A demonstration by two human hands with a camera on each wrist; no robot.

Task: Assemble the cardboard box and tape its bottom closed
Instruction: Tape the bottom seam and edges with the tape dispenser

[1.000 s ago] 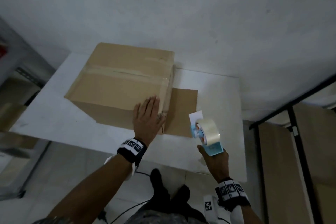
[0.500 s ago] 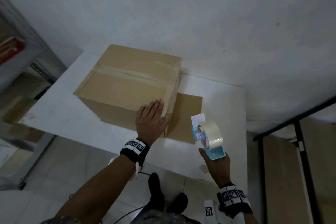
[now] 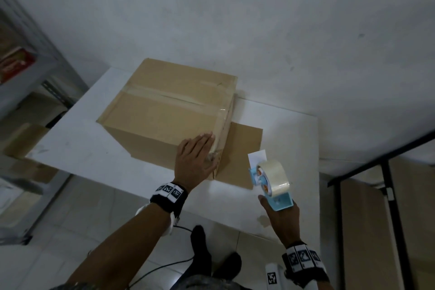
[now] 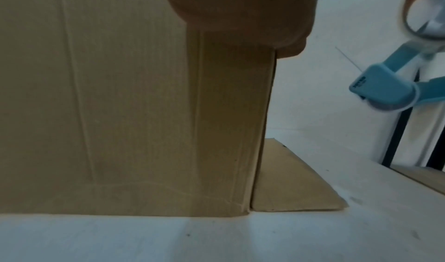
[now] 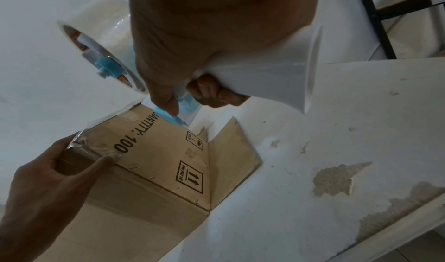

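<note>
The cardboard box (image 3: 169, 110) stood closed-side up on the white table (image 3: 282, 139), a strip of clear tape (image 3: 179, 99) running along its top seam and down the near-right corner; one loose flap (image 3: 242, 148) lay flat on the table against the box's right side

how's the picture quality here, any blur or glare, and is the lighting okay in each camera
Head view: dim and bluish, edges bent by the wide lens, the cardboard box readable, a slight sheen on its tape. Left wrist view: the tape dispenser smeared by motion blur, the left hand a dark, soft mass up close. Right wrist view: sharper, the box print legible, the right hand dark against a bright wall.
</note>
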